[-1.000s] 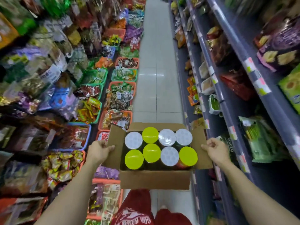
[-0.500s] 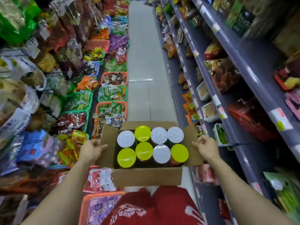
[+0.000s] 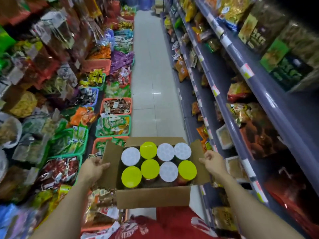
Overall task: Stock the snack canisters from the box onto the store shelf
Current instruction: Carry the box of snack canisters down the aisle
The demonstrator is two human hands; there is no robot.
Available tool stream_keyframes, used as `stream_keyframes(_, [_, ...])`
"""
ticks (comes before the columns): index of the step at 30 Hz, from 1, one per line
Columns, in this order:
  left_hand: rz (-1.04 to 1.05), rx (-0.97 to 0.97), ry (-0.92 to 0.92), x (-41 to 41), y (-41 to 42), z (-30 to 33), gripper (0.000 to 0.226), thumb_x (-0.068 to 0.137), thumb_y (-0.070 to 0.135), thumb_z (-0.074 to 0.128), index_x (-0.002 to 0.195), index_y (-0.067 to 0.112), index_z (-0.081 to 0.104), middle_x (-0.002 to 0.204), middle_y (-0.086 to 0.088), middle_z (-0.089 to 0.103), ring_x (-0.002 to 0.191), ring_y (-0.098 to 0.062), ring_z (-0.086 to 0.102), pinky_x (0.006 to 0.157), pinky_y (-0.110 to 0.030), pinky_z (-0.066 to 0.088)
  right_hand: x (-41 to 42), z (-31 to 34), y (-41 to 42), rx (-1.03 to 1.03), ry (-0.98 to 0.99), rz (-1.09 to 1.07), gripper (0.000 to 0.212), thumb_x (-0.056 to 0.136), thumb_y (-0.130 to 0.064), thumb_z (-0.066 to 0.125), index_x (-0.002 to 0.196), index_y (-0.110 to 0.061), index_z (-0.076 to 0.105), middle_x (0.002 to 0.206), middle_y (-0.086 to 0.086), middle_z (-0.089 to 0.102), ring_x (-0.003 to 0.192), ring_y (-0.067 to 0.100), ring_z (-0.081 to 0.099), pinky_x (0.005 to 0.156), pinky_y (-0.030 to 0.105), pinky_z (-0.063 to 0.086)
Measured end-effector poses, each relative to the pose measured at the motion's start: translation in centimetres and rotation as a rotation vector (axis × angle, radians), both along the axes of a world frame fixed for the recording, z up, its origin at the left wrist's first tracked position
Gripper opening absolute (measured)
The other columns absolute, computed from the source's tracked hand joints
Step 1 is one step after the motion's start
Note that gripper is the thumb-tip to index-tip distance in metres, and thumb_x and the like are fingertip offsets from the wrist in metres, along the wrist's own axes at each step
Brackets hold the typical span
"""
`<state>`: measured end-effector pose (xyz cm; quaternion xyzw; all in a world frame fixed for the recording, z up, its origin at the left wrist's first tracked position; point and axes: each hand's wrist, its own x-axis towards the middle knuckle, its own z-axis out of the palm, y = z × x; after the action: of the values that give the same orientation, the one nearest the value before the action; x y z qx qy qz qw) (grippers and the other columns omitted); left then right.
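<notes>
I hold the box (image 3: 153,195) by its side flaps, left hand (image 3: 93,167) and right hand (image 3: 213,163) each gripping cardboard, all eight canisters (image 3: 149,169) inside, none on the shelf (image 3: 241,107) yet.

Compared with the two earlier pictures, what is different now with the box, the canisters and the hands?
The person has walked on down the aisle, so different baskets and shelf goods lie beside the cardboard box. Nothing was taken or let go. The left hand and right hand still grip the side flaps, and all eight canisters stay inside in the same order.
</notes>
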<state>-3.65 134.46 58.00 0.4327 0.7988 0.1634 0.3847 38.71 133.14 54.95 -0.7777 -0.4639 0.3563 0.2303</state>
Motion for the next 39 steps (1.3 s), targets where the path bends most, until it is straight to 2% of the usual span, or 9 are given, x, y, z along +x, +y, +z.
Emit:
stream_keyframes(5, [0.044, 0.01, -0.018, 0.7, 9.2, 0.6, 0.039, 0.077, 0.021, 0.076, 0.058, 0.013, 0.042, 0.062, -0.011, 0.057, 0.058, -0.025, 0.054, 0.056, -0.033, 0.043, 0.6, 1.2, 9.7, 0.008, 0.011, -0.001, 0.037, 0.075, -0.015, 0.073, 0.058, -0.016, 0.041, 0.052, 0.001, 0.042, 0.052, 0.018, 0.04, 0.052, 0.031, 0.03])
stream_keyframes(9, [-0.003, 0.005, 0.012, 0.5, 17.4, 0.6, 0.027, 0.077, 0.023, 0.076, 0.06, 0.017, 0.057, 0.065, -0.01, 0.066, 0.059, -0.024, 0.062, 0.055, -0.031, 0.047, 0.5, 1.5, 17.1, 0.04, -0.031, -0.009, 0.041, 0.072, -0.012, 0.074, 0.055, -0.018, 0.037, 0.051, -0.002, 0.039, 0.053, 0.015, 0.036, 0.051, 0.03, 0.029])
stream_keyframes(13, [-0.002, -0.037, -0.021, 0.2, 26.8, -0.2, 0.03, 0.076, 0.024, 0.076, 0.062, 0.012, 0.053, 0.067, -0.01, 0.064, 0.064, -0.027, 0.062, 0.063, -0.037, 0.051, -0.2, 0.3, 24.5, 0.024, -0.062, -0.035, 0.035, 0.074, -0.015, 0.074, 0.059, -0.013, 0.042, 0.055, 0.002, 0.043, 0.053, 0.015, 0.038, 0.051, 0.028, 0.03])
stream_keyframes(19, [-0.128, -0.043, 0.01, 0.0, 41.0, 0.8, 0.028, 0.078, 0.022, 0.075, 0.063, 0.011, 0.054, 0.06, -0.003, 0.061, 0.055, -0.016, 0.058, 0.047, -0.025, 0.04, -1.8, 0.1, 33.9, -0.015, -0.087, -0.156, 0.033, 0.075, -0.018, 0.073, 0.061, -0.012, 0.043, 0.058, 0.004, 0.044, 0.054, 0.016, 0.039, 0.051, 0.029, 0.03])
stream_keyframes(23, [-0.21, -0.038, 0.009, 0.7, 50.5, 1.7, 0.022, 0.078, 0.02, 0.075, 0.077, 0.001, 0.063, 0.08, -0.018, 0.07, 0.074, -0.03, 0.068, 0.071, -0.044, 0.057, -1.9, 0.1, 39.1, -0.013, -0.09, -0.243, 0.036, 0.073, -0.02, 0.074, 0.058, -0.014, 0.041, 0.056, 0.003, 0.045, 0.056, 0.02, 0.044, 0.052, 0.027, 0.032])
stream_keyframes(27, [-0.295, -0.031, 0.01, 2.4, 59.9, 1.1, 0.022, 0.077, 0.022, 0.076, 0.082, 0.003, 0.068, 0.082, -0.017, 0.073, 0.076, -0.031, 0.07, 0.075, -0.048, 0.057, -1.3, -0.7, 44.3, -0.015, -0.099, -0.337, 0.036, 0.072, -0.018, 0.075, 0.058, -0.014, 0.043, 0.052, -0.001, 0.045, 0.052, 0.012, 0.043, 0.052, 0.023, 0.032])
stream_keyframes(32, [-0.433, -0.048, 0.039, 6.6, 70.1, -0.6, 0.019, 0.076, 0.02, 0.077, 0.071, 0.006, 0.065, 0.069, -0.011, 0.07, 0.059, -0.023, 0.065, 0.058, -0.033, 0.052, 0.7, -2.7, 51.0, -0.103, -0.103, -0.453, 0.028, 0.073, -0.018, 0.073, 0.067, -0.003, 0.051, 0.067, 0.02, 0.06, 0.068, 0.033, 0.057, 0.062, 0.035, 0.041])
stream_keyframes(35, [-0.513, -0.043, 0.081, 9.5, 75.4, -1.1, 0.023, 0.076, 0.02, 0.077, 0.071, 0.002, 0.064, 0.068, -0.014, 0.067, 0.058, -0.023, 0.058, 0.055, -0.032, 0.045, 1.3, -3.2, 53.5, -0.142, -0.107, -0.533, 0.023, 0.072, -0.018, 0.072, 0.063, -0.011, 0.052, 0.068, 0.012, 0.061, 0.078, 0.036, 0.061, 0.065, 0.036, 0.042])
stream_keyframes(39, [-0.651, -0.007, 0.137, 12.9, 81.6, -1.5, 0.03, 0.074, 0.024, 0.077, 0.06, 0.005, 0.058, 0.055, -0.006, 0.059, 0.051, -0.02, 0.052, 0.047, -0.027, 0.036, 2.1, -3.4, 56.0, -0.178, -0.098, -0.619, 0.013, 0.074, -0.011, 0.071, 0.072, -0.003, 0.061, 0.086, 0.02, 0.069, 0.09, 0.035, 0.062, 0.072, 0.035, 0.042])
